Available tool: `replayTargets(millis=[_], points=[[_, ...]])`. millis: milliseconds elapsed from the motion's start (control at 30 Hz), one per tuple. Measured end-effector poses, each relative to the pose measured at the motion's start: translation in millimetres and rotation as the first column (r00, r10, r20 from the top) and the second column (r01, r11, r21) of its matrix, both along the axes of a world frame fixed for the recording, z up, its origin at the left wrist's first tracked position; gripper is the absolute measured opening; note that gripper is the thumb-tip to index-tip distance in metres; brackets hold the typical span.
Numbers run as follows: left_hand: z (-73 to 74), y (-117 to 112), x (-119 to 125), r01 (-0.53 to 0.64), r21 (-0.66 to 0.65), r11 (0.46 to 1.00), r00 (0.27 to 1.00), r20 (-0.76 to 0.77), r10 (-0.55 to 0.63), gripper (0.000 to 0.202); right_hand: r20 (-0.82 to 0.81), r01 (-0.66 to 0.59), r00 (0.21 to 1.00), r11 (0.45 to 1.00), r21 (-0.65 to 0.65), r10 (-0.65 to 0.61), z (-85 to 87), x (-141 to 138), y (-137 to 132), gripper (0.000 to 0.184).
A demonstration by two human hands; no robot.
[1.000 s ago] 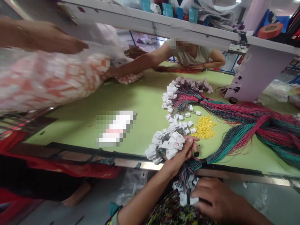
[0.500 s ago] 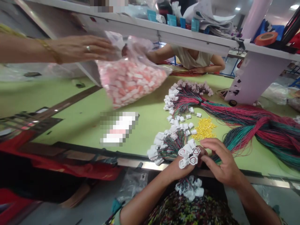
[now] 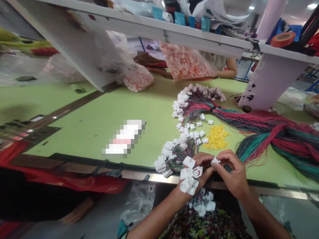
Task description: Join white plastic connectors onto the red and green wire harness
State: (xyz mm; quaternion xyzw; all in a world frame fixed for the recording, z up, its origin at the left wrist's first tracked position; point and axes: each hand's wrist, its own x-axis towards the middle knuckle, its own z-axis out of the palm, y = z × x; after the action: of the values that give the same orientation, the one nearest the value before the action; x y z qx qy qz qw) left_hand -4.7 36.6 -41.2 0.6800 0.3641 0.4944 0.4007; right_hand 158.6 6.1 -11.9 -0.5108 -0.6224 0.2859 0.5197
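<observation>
Left hand (image 3: 202,167): grip closed around a bunch of white plastic wire connectors (image 3: 188,176), the housings fanned out beyond the fingers. Right hand (image 3: 233,176): one small white connector (image 3: 214,161) pinched between thumb and fingertips, just beside the left hand. Both hands were over the near edge of the green desk (image 3: 82,109). A further cluster of connectors (image 3: 203,205) hung below them, near the person's lap.

Handling, judged: each connector looked light, stiff and small, while the thin leads looked limp and prone to tangling. The housings or the gathered leads seemed the best places to take hold.

Just beyond the hands lay more connectors, with a red and teal wire bundle (image 3: 279,139) trailing right, beside a heap of small yellow pieces (image 3: 216,137).

Against the frame half a second earlier: the right fingers, spread then, had closed to a pinch. The other person's hand holding the clear bag of pale pink pieces (image 3: 185,61) had gone from the left, and the bag now showed farther off, past the white shelf (image 3: 159,28).
</observation>
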Motion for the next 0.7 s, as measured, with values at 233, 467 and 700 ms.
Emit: replayTargets(millis=[233, 467, 700], points=[[-12.5, -6.6, -6.4, 0.083, -0.074, 0.994, 0.986, -0.136, -0.093, 0.018, 0.076, 0.021, 0.997, 0.998, 0.053, -0.025, -8.3, 1.9, -27.0, 0.007], [-3.9, -2.6, -7.7, 0.097, -0.122, 0.988, 0.986, -0.124, -0.112, 0.017, 0.334, 0.030, 0.943, 0.997, -0.069, -0.005, -6.6, 44.1, 8.0, 0.011], [-6.2, -3.7, -5.3, 0.056, -0.160, 0.985, 0.992, -0.099, -0.073, 0.016, 0.742, 0.083, 0.666, 0.982, -0.168, 0.071, -12.3, 74.0, 47.1, 0.020]])
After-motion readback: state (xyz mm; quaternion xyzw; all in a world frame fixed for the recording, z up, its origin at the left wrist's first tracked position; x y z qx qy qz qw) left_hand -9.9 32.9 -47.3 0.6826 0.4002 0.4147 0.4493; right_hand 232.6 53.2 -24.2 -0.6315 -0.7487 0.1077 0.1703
